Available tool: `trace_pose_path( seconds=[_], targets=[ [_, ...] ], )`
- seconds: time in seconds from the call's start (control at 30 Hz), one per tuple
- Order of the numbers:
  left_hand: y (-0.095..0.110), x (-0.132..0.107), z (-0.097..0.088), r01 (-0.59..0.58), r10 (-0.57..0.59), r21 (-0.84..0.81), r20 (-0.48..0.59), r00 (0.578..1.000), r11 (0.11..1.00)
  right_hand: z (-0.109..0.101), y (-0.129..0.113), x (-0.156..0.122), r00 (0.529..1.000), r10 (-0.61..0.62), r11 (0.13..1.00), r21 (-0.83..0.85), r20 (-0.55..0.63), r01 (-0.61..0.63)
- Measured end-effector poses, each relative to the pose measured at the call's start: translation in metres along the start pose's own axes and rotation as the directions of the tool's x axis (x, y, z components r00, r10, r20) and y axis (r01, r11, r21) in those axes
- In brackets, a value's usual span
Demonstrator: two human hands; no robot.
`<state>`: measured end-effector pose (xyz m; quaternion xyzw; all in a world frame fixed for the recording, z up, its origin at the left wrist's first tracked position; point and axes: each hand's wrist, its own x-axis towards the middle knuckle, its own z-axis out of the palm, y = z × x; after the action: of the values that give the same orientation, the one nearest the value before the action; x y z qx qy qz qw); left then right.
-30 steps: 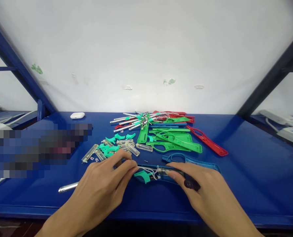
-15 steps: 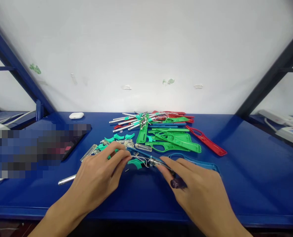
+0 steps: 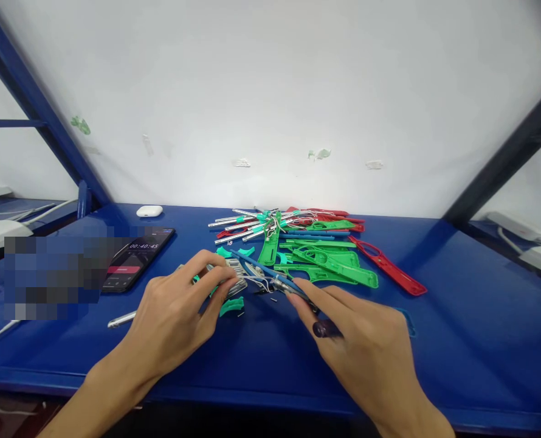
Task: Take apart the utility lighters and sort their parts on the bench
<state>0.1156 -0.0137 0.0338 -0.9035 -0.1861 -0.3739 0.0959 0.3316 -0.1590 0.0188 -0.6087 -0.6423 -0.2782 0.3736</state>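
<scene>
My left hand (image 3: 186, 292) is closed, pinching thin white wires (image 3: 254, 278) between thumb and fingers. A silver metal tube (image 3: 122, 319) sticks out behind this hand; whether the hand grips it is hidden. My right hand (image 3: 361, 334) is closed around a blue plastic lighter shell half (image 3: 256, 263), tilted with its narrow end up to the left. A clear and metallic part (image 3: 282, 285) sits against the shell, where the wires reach it. A dark-handled tool (image 3: 326, 329) is tucked in the right palm. Teal trigger pieces (image 3: 231, 306) and clear lighter tanks (image 3: 237, 286) lie beside my left fingers.
Behind my hands lie green lighter shells (image 3: 343, 263), a red shell (image 3: 391, 267) and a heap of metal tubes with wires (image 3: 252, 225). Another blue shell (image 3: 407, 322) shows past my right hand. A phone (image 3: 136, 258) and a white case (image 3: 149, 211) are at left.
The blue shell's narrow end has risen and shows more clearly. Both hands keep their grip. The view has shifted slightly, and my right hand now covers most of the blue shell on the table.
</scene>
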Motion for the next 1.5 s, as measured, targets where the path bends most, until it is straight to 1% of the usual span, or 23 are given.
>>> trace_pose_path(
  seconds=[0.17,0.23,0.33,0.47,0.67,0.77,0.87,0.93,1.0,1.1,1.3,1.4,1.5],
  targets=[
    [0.001,0.001,-0.001,-0.015,0.015,-0.024,0.002,1.0,1.0,-0.003,0.003,-0.006,1.0,-0.003,1.0,0.006,0.004,0.003],
    [0.005,0.0,-0.003,-0.031,0.031,-0.015,-0.02,0.999,0.999,-0.005,0.004,-0.008,1.0,-0.009,1.0,-0.015,0.01,0.009],
    [0.013,-0.002,-0.011,-0.054,0.056,0.04,-0.064,0.996,0.998,-0.008,0.004,-0.009,1.0,0.001,1.0,-0.029,0.012,-0.001],
    [0.019,-0.004,-0.022,-0.067,0.075,0.072,-0.109,0.991,0.995,-0.012,0.001,-0.008,1.0,0.02,1.0,0.006,-0.008,-0.02],
    [0.018,-0.004,-0.027,-0.04,0.047,0.085,-0.084,0.995,0.996,-0.011,0.001,-0.007,1.0,0.01,1.0,0.008,-0.012,-0.01],
    [0.019,-0.001,-0.028,-0.029,0.034,0.06,-0.087,0.996,0.998,-0.012,0.001,-0.007,0.999,-0.034,0.999,0.012,0.026,0.034],
    [0.02,0.002,-0.03,0.003,0.002,0.047,-0.107,0.994,0.999,-0.014,-0.001,-0.008,0.984,-0.119,0.991,0.082,0.132,0.109],
    [0.021,0.003,-0.031,0.017,-0.01,0.053,-0.125,0.992,0.998,-0.014,-0.002,-0.01,0.97,-0.156,0.981,0.147,0.188,0.129],
    [0.022,0.002,-0.033,0.029,-0.023,0.055,-0.119,0.993,0.998,-0.014,-0.003,-0.013,0.967,-0.169,0.975,0.176,0.192,0.136],
    [0.026,0.0,-0.034,0.038,-0.033,0.044,-0.107,0.994,0.998,-0.014,-0.001,-0.015,0.972,-0.176,0.978,0.141,0.152,0.155],
    [0.029,-0.002,-0.037,-0.013,0.025,0.101,-0.117,0.993,0.995,-0.016,0.007,-0.013,0.982,-0.074,0.997,0.005,0.172,0.074],
    [0.03,-0.003,-0.037,-0.038,0.045,0.069,-0.105,0.993,0.997,-0.015,0.007,-0.014,0.99,-0.037,0.999,0.016,0.137,0.035],
    [0.033,-0.005,-0.036,-0.043,0.05,0.058,-0.125,0.991,0.997,-0.015,0.007,-0.015,0.988,0.042,0.996,0.071,0.146,-0.053]
  ],
)
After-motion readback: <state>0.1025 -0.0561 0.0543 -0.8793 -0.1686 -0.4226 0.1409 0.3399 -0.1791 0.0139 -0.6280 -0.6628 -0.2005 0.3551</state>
